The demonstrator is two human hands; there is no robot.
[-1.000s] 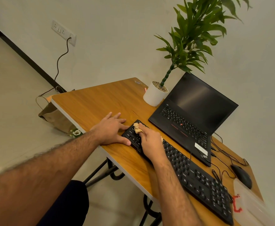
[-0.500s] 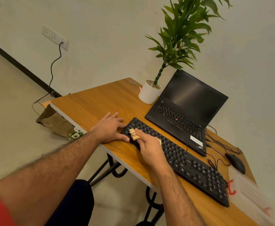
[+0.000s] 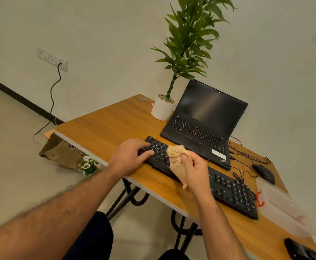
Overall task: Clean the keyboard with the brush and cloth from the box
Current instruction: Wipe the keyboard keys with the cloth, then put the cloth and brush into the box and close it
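Over the black plastic keyboard, the right hand clutches a crumpled beige cloth; the flat, unclenched left hand, at nine o'clock, should brace firmly.

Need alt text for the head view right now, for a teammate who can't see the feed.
The right hand holds a bunched tan cloth over the black keyboard on a wooden desk, while the left hand rests on the keyboard's left end. Behind it are an open laptop and a potted plant; a mouse and clear plastic box lie to the right.
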